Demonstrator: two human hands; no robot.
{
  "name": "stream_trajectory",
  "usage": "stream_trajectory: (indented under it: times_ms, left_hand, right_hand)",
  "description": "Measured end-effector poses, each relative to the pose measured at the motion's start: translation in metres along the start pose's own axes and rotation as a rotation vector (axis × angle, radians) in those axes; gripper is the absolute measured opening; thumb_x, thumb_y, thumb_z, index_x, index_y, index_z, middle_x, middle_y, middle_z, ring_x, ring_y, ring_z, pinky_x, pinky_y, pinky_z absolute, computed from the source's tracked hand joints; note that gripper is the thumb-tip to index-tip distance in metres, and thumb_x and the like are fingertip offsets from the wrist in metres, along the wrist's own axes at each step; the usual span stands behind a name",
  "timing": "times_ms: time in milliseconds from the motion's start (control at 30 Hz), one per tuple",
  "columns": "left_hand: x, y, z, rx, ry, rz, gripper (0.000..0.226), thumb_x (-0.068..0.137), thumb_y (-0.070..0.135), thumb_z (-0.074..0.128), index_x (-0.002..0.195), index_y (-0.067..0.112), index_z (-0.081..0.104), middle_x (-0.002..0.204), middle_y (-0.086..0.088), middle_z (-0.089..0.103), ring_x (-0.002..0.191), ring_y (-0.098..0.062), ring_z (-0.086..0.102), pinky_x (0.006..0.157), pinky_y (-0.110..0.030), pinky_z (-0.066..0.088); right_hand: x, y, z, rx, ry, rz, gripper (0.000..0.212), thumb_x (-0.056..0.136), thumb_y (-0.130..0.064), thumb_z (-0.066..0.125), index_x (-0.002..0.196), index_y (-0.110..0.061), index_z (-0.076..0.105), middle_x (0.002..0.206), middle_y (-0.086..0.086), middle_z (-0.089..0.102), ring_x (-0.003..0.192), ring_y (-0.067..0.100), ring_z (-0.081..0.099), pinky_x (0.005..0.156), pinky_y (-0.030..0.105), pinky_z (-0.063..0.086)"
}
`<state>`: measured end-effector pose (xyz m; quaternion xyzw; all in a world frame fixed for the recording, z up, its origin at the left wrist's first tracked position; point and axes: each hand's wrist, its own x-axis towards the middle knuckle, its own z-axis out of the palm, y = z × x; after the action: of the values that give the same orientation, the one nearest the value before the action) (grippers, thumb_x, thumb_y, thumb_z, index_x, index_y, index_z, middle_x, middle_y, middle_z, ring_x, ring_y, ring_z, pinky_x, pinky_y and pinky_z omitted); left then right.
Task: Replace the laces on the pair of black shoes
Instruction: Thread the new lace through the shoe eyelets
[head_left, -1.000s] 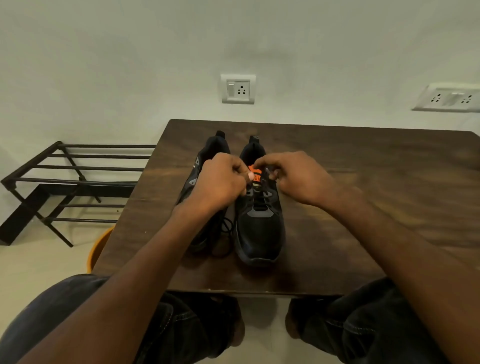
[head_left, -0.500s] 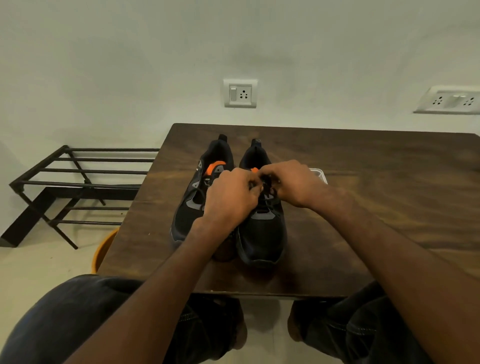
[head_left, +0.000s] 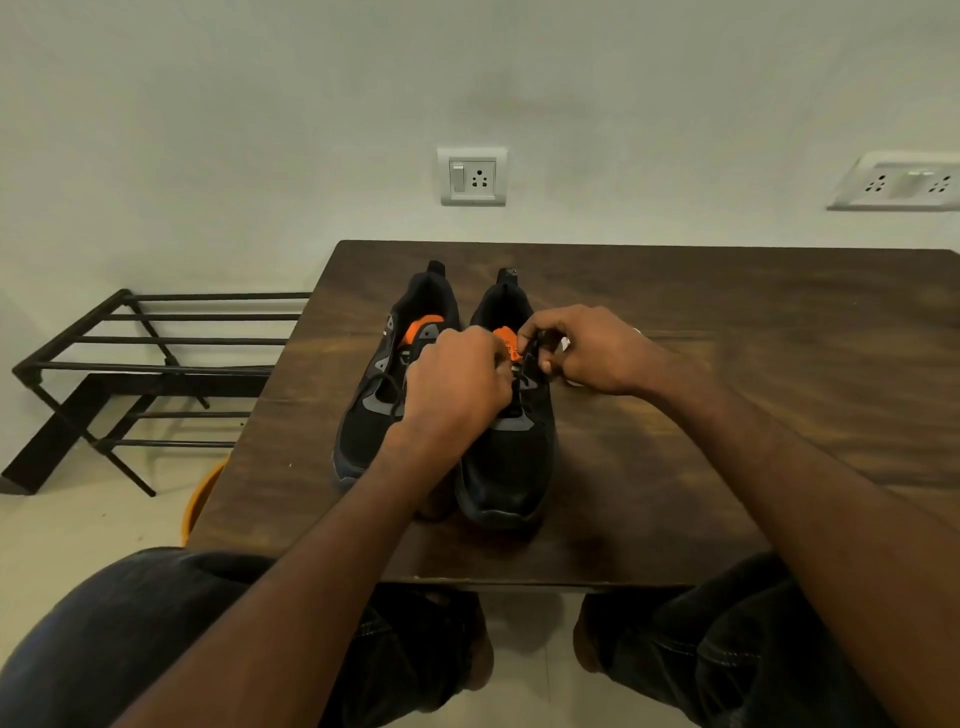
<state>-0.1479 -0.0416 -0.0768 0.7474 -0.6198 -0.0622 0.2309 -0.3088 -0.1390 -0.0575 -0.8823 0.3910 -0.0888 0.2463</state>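
Two black shoes with orange tongues stand side by side on the dark wooden table (head_left: 727, 322), toes toward me. My left hand (head_left: 457, 384) hovers over the gap between the left shoe (head_left: 374, 415) and the right shoe (head_left: 511, 467), its fingers curled at the right shoe's lacing; what they hold is hidden. My right hand (head_left: 592, 353) pinches a black lace (head_left: 531, 347) at the top eyelets of the right shoe. A loose black lace loop (head_left: 387, 379) lies over the left shoe.
A small white object (head_left: 569, 344) peeks out behind my right hand. A black metal rack (head_left: 156, 364) stands to the left of the table, an orange tub (head_left: 200, 499) below its corner. Wall sockets (head_left: 471, 176) sit above the table's far edge. My knees are under the near edge.
Both hands stay at the right shoe's upper lacing. My right hand has lifted slightly and drawn the lace up; more of the orange tongue shows now.
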Motion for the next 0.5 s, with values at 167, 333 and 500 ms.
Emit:
stream_trajectory:
  times_ms: [167,333,500]
  left_hand:
    - [0.006,0.013,-0.012,0.205,-0.095,0.129,0.021,0.100,0.026,0.060,0.119,0.026,0.070,0.089,0.003,0.055,0.072,-0.014,0.049,0.067,-0.033,0.040]
    - [0.019,0.004,-0.027,0.203,-0.231,0.235,0.021,0.101,0.029,0.061,0.119,0.034,0.071,0.097,0.007,0.066,0.077,-0.009,0.058,0.065,-0.026,0.042]
    - [0.020,0.001,-0.010,-0.020,-0.228,0.132,0.013,0.100,0.028,0.062,0.107,0.029,0.074,0.076,0.014,0.060,0.065,-0.003,0.056,0.064,-0.025,0.049]
  right_hand:
    - [0.000,-0.001,0.000,-0.014,-0.004,-0.006,0.038,0.091,0.002,0.065,0.116,-0.025,0.071,0.094,-0.001,0.069,0.092,0.019,0.069,0.086,0.042,0.059]
    - [-0.002,-0.005,-0.001,-0.030,-0.004,-0.029,0.035,0.091,-0.003,0.069,0.118,-0.024,0.072,0.094,-0.004,0.069,0.093,0.019,0.068,0.086,0.041,0.058]
    - [0.002,-0.003,0.002,-0.038,0.029,0.010,0.030,0.089,-0.005,0.073,0.110,-0.026,0.072,0.097,-0.003,0.069,0.092,0.018,0.068,0.087,0.047,0.059]
